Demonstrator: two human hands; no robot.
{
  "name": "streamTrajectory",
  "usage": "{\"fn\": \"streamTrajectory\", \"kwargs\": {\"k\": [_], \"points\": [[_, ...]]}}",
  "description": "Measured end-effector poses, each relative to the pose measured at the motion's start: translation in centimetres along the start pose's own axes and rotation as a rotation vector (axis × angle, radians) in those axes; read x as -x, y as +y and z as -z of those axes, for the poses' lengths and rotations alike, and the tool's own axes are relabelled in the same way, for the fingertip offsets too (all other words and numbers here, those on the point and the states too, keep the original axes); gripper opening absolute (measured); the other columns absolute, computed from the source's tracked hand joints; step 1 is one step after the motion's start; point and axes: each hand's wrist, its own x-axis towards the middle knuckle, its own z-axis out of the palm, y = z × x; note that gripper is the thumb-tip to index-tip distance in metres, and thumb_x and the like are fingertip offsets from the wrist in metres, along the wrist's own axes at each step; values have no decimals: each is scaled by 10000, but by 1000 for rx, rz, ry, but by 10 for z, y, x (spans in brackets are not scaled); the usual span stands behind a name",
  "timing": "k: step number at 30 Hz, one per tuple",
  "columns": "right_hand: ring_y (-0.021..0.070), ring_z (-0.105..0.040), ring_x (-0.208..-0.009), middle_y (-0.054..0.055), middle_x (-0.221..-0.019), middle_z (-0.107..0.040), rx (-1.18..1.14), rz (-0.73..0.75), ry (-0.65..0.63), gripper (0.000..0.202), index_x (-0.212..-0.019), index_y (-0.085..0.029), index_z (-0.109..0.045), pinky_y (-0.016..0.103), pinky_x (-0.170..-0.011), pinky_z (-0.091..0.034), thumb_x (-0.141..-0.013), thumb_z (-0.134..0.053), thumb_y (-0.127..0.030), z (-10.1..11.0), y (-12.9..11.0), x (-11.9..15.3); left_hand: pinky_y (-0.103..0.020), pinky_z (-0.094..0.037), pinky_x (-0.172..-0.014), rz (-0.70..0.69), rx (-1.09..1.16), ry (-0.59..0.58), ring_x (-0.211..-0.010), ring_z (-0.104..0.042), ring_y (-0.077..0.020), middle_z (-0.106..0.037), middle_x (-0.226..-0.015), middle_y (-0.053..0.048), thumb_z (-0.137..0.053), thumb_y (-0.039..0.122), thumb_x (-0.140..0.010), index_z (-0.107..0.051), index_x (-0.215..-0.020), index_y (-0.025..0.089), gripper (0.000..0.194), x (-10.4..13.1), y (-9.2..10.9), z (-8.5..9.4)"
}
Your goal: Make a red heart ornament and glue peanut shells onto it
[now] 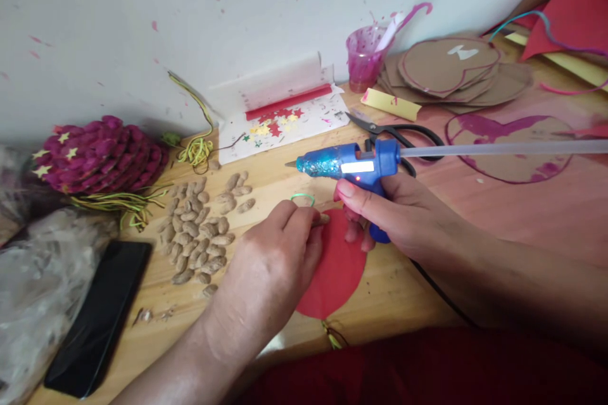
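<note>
My right hand [380, 212] is wrapped round the handle of a blue glue gun [365, 164], whose nozzle points left and whose long clear glue stick runs out to the right. My left hand [280, 253] is closed in a pinch on a peanut [322, 219], mostly hidden by the fingers, over the upper left of a red round piece [337, 272]. A green loop [303, 197] shows just beyond my left fingers. Many peanuts in their shells [194, 228] lie left of that hand.
Black scissors [399, 133] lie behind the glue gun. A pink-stained cup [363, 57] and cardboard pieces [446, 66] stand at the back. Star shapes [275, 126] lie on white paper. At left are a magenta layered object [104, 155], a phone [99, 316] and a plastic bag [42, 291].
</note>
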Motion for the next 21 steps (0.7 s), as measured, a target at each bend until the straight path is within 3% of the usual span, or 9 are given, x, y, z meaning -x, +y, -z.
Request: {"fn": "streamTrajectory", "kwargs": {"k": [21], "points": [[142,-611,-521,-1,-626,-665,7,-1,2,343,-1001,-239,-697,250,-503,-517,-923,-635,-567,0,-2,0,-266,-493,-586,79,52,0,-679,-635,-148,-661,-832,-31,-573,198,-947,-673,-953,200,100,-2,0,-1]]}}
